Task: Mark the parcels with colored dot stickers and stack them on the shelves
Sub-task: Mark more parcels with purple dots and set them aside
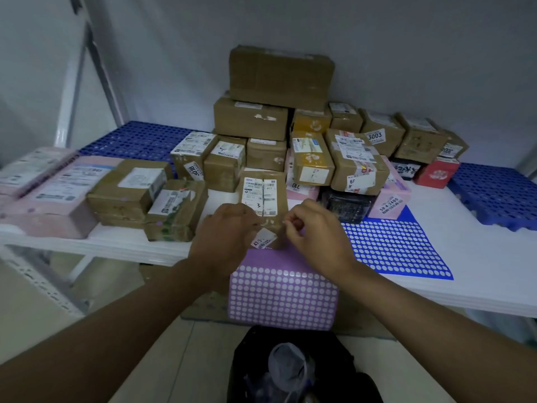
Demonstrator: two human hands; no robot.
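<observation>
Crowding mid-frame, stacked boxes point(263, 117) ring the parcel point(263, 196) — left hand point(223, 228) grips it, right hand point(313, 228) pinches at its edge — purple sheet point(283, 298) below.

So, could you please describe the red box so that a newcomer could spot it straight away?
Start at the white shelf and follow the row of parcels to its right end. There, just in front of the brown cartons and left of the blue perforated pallet tile, sits the red box, the only red parcel among brown, pink and black ones.
</observation>
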